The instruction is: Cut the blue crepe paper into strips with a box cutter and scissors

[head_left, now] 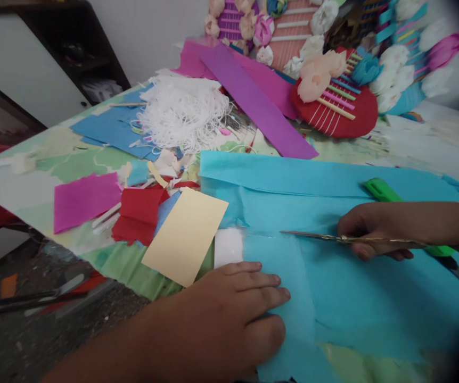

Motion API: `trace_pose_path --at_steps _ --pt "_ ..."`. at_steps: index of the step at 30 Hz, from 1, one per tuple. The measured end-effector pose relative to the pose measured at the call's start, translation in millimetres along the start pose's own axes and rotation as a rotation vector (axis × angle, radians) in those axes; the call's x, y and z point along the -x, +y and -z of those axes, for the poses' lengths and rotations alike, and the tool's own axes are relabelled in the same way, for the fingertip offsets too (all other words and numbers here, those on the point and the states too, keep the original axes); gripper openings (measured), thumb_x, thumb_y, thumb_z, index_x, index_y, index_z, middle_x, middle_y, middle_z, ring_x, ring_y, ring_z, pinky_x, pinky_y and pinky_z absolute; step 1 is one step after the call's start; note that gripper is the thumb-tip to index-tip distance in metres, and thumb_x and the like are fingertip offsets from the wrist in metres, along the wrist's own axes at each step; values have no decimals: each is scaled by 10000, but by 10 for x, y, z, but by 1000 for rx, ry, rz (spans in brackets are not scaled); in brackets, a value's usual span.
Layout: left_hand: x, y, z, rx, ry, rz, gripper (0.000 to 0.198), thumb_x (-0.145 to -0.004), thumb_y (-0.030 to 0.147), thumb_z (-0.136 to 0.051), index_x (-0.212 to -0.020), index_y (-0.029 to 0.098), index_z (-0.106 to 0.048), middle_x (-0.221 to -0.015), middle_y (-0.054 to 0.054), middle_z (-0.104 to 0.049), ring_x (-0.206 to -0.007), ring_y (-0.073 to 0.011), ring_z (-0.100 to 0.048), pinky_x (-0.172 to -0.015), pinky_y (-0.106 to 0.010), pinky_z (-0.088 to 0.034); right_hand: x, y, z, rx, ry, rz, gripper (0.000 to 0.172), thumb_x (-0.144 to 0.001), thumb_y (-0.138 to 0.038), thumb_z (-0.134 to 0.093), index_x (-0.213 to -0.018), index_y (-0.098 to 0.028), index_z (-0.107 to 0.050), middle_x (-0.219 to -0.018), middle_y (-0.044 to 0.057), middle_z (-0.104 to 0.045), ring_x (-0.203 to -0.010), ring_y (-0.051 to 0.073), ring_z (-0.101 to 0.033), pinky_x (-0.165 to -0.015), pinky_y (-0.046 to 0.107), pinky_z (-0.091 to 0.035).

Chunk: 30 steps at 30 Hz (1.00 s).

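My left hand (233, 314) lies flat with its fingers stretched out, pressing on light blue crepe paper (345, 287) and beside a white strip (228, 247). In my right hand (381, 229) is a pair of scissors (313, 235), seen edge-on. Their blades point left, over the blue paper near the fold line, and look closed together. Beneath my right hand and wrist lies a green utility knife (381, 189), partly hidden. A cream card (185, 234) rests just beyond my left hand.
Red (139, 213) and magenta paper pieces (85, 202) lie at left. Farther back are a heap of white string (185, 111), a purple strip (257, 101) and a red oval weaving (337, 106) with paper flowers. The table edge (65, 247) runs along the left.
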<state>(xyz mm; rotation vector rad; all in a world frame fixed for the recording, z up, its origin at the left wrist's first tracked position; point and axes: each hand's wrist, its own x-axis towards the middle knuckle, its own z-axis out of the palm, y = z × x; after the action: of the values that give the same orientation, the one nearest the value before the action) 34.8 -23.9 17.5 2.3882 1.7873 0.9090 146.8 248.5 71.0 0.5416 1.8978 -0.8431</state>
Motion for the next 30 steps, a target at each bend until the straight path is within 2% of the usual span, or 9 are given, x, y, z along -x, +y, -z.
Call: trace_pose_path --at_steps 4,9,14,19,26,30 --pt "12 -17 6 -5 -35 -20 224 -915 221 -404 -817 162 -597 -1097 -15 -635 -1047 -173 -559 -1020 -308 -323 17 16 11 32 -8 47 572 -652 -739 -426 -766 -180 -468 -537 -45 -371 -424 54 -321 -379 205 -251" --pt "30 -29 5 3 -56 -48 192 -906 227 -416 -820 163 -575 -1128 -29 -617 -1065 -183 -548 -1031 -321 -309 53 5 10 55 -20 26 574 -690 -747 -355 -731 -181 -443 -532 -33 -380 -436 62 -330 -404 216 -258" --pt "22 -15 24 26 -51 -56 280 -925 216 -331 -804 152 -576 -1103 -44 -630 -1056 -180 -555 -1015 -322 -332 83 -90 4 60 -27 42 584 -673 -758 -362 -734 -182 -438 -597 -12 -415 -475 81 -381 -444 233 -298" --pt "14 -22 23 42 -32 -40 282 -921 203 -339 -789 153 -582 -1081 -46 -641 -1052 -166 -558 -1000 -304 -347 68 -149 13 40 -55 96 573 -690 -747 -355 -740 -182 -438 -645 2 -441 -533 101 -428 -505 257 -353" --pt "56 -28 12 26 -33 -58 250 -928 228 -363 -832 158 -584 -1107 -37 -629 -1071 -170 -546 -1021 -317 -322 50 -344 49 83 -78 51 564 -688 -747 -360 -719 -189 -437 -664 16 -486 -555 122 -474 -568 300 -395" --pt "45 -12 49 27 -38 -46 235 -917 220 -389 -832 155 -597 -1115 -34 -628 -1083 -169 -541 -1031 -308 -312 32 -419 64 96 -57 20 568 -650 -751 -412 -737 -192 -462 -648 19 -491 -541 129 -465 -529 295 -386"
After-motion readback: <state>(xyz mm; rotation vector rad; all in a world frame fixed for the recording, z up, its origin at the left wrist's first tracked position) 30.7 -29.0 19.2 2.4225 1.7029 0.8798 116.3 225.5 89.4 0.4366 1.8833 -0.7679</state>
